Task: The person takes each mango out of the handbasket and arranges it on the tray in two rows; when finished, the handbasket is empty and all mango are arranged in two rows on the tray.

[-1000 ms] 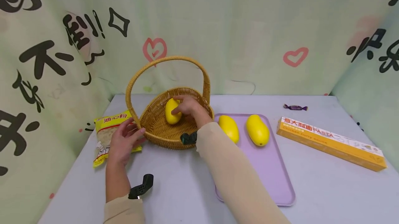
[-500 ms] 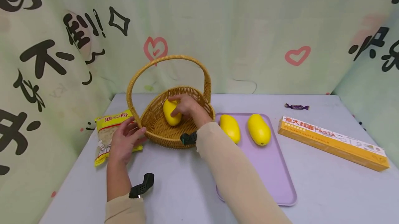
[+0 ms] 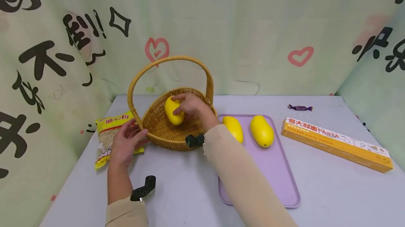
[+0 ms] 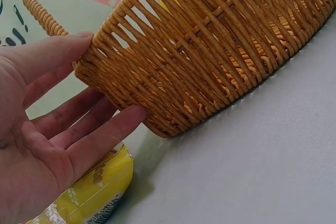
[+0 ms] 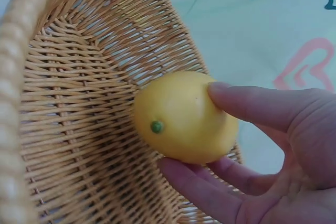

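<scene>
Over the inside of a brown wicker basket (image 3: 158, 128), my right hand (image 3: 191, 106) pinches a yellow mango (image 3: 172, 112) between thumb and fingers. The right wrist view shows the mango's green stem nub (image 5: 156, 126), with the thumb on one side and the fingers on the other. At the basket's left end, my left hand (image 3: 124, 142) holds the rim near the foot of the arched handle (image 3: 172, 60). In the left wrist view its thumb lies at the rim, and its other fingers reach along the outside of the weave.
Two more yellow mangoes (image 3: 262, 131) lie on a lilac tray (image 3: 275, 185) right of the basket. A yellow bag of pasta (image 3: 107, 139) is behind the left hand. On the right are an orange pasta box (image 3: 335, 146) and a purple wrapped candy (image 3: 300, 108). A printed curtain (image 3: 253, 37) hangs behind.
The mango has shifted slightly left and now sits a little higher in the basket, its top leaning left, as the right hand moved with it. The left hand has stayed at the rim.
</scene>
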`<state>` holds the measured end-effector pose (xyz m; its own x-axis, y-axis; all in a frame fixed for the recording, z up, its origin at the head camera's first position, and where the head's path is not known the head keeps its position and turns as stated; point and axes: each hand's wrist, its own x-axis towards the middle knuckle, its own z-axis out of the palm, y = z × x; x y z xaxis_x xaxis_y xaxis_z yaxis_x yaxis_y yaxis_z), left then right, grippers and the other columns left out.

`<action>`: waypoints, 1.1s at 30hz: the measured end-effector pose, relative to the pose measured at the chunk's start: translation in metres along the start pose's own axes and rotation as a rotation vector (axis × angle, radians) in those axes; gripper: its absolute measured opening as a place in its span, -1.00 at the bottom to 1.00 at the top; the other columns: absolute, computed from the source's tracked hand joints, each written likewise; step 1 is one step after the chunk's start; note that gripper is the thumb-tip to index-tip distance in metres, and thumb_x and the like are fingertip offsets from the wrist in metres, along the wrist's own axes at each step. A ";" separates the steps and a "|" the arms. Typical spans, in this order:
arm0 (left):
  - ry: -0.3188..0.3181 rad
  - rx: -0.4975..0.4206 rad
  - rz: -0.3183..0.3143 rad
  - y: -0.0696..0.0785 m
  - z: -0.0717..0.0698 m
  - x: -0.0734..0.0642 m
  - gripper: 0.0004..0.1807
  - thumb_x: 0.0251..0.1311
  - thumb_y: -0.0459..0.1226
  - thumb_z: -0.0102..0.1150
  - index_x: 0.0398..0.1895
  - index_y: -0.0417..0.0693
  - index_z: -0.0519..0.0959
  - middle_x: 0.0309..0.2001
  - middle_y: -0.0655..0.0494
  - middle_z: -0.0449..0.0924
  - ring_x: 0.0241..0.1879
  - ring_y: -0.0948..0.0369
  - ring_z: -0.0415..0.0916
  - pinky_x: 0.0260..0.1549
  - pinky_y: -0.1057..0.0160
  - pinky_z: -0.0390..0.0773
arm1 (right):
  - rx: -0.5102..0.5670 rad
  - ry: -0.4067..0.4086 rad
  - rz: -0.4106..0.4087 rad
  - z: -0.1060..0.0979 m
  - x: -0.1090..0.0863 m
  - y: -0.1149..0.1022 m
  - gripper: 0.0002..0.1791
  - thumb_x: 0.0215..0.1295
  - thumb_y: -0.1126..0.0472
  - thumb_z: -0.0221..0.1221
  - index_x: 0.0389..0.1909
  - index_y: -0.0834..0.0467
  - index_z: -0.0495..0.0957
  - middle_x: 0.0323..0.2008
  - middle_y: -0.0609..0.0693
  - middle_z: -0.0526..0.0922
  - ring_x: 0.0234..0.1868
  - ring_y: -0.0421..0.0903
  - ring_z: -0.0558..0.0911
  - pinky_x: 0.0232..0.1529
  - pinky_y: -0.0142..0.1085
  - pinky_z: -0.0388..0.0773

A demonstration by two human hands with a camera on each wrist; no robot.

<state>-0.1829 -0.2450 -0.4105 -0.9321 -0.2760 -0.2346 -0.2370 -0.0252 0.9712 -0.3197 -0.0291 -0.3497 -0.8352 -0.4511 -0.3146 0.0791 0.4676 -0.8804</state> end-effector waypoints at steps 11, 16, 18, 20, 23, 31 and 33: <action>-0.004 -0.007 -0.005 -0.002 -0.003 0.000 -0.15 0.38 -0.23 0.31 0.65 0.29 0.13 0.53 0.01 0.24 0.37 0.12 0.38 0.07 0.31 0.71 | 0.089 0.083 -0.038 -0.018 -0.025 -0.009 -0.28 0.31 0.40 0.32 0.49 -0.01 0.42 0.42 0.21 0.36 0.04 0.08 0.62 0.21 0.12 0.66; -0.011 -0.005 -0.001 -0.002 0.000 0.000 -0.15 0.38 -0.22 0.32 0.65 0.29 0.13 0.53 0.02 0.24 0.37 0.13 0.38 0.08 0.31 0.71 | 0.062 0.104 -0.051 -0.029 -0.036 -0.009 -0.29 0.32 0.36 0.33 0.48 -0.04 0.43 0.37 0.21 0.40 0.11 0.08 0.60 0.15 0.02 0.71; -0.009 -0.002 0.002 -0.002 0.001 0.001 -0.15 0.39 -0.23 0.31 0.65 0.29 0.13 0.53 0.02 0.24 0.37 0.12 0.38 0.08 0.30 0.70 | 0.060 0.102 -0.055 -0.033 -0.040 -0.009 -0.29 0.33 0.34 0.34 0.48 -0.07 0.44 0.39 0.20 0.39 0.14 0.07 0.59 0.11 -0.03 0.73; -0.005 0.002 0.006 -0.002 0.000 0.002 -0.16 0.40 -0.24 0.29 0.65 0.29 0.13 0.53 0.02 0.24 0.37 0.12 0.38 0.08 0.29 0.70 | 0.057 0.096 -0.063 -0.036 -0.044 -0.009 -0.29 0.33 0.33 0.34 0.48 -0.09 0.44 0.41 0.21 0.37 0.15 0.05 0.58 0.08 -0.07 0.74; -0.007 0.005 0.009 -0.002 0.000 0.003 -0.16 0.40 -0.24 0.29 0.65 0.30 0.12 0.53 0.02 0.24 0.38 0.11 0.38 0.09 0.28 0.70 | 0.044 0.091 -0.076 -0.040 -0.050 -0.009 -0.29 0.33 0.32 0.34 0.48 -0.11 0.44 0.41 0.22 0.36 0.11 0.03 0.59 0.02 -0.10 0.75; -0.009 -0.002 -0.003 -0.002 0.000 0.002 -0.16 0.39 -0.24 0.30 0.65 0.29 0.12 0.53 0.02 0.24 0.37 0.12 0.39 0.08 0.29 0.70 | 0.043 0.015 -0.107 -0.050 -0.071 -0.012 -0.29 0.33 0.31 0.33 0.47 -0.13 0.44 0.30 0.18 0.46 0.06 0.05 0.65 0.02 -0.12 0.78; -0.007 -0.003 -0.003 -0.002 0.000 0.002 -0.16 0.39 -0.24 0.30 0.65 0.29 0.13 0.53 0.02 0.24 0.37 0.12 0.39 0.09 0.29 0.70 | 0.054 0.001 -0.108 -0.053 -0.077 -0.013 -0.29 0.33 0.31 0.34 0.47 -0.15 0.44 0.32 0.17 0.45 0.10 0.06 0.65 0.06 -0.09 0.77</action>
<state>-0.1839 -0.2457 -0.4130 -0.9333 -0.2694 -0.2376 -0.2388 -0.0288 0.9706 -0.2856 0.0398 -0.2954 -0.8410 -0.4957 -0.2168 0.0183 0.3744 -0.9271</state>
